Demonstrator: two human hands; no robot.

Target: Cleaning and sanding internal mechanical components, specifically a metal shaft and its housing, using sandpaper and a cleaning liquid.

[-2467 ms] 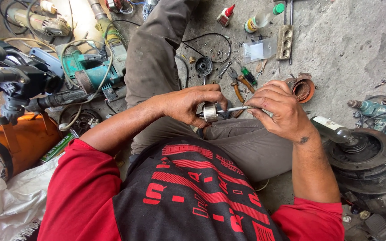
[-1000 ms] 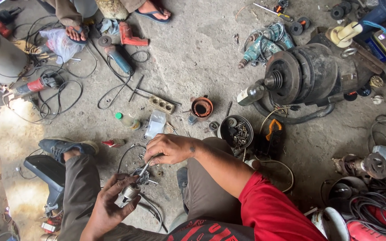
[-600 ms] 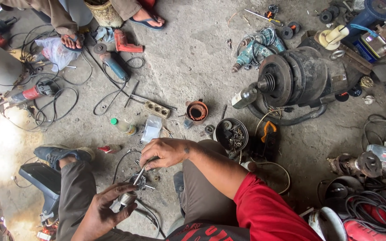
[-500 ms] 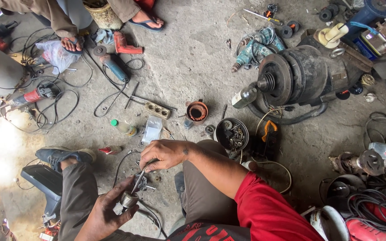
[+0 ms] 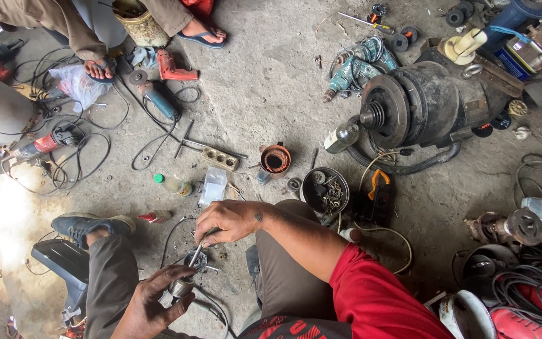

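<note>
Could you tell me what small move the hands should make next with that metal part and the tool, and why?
Probably keep the left hand steady and work the thin tool with the right hand. The left hand grips the small metal cylindrical part, and the tool's tip already sits at the part's top end, so the part only needs bracing.

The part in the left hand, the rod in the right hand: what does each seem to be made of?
The part in the left hand: probably bare metal, grey with a dull shine. The rod in the right hand: likely steel, thin, straight, silvery glint. Neither is certain at this size.
</note>
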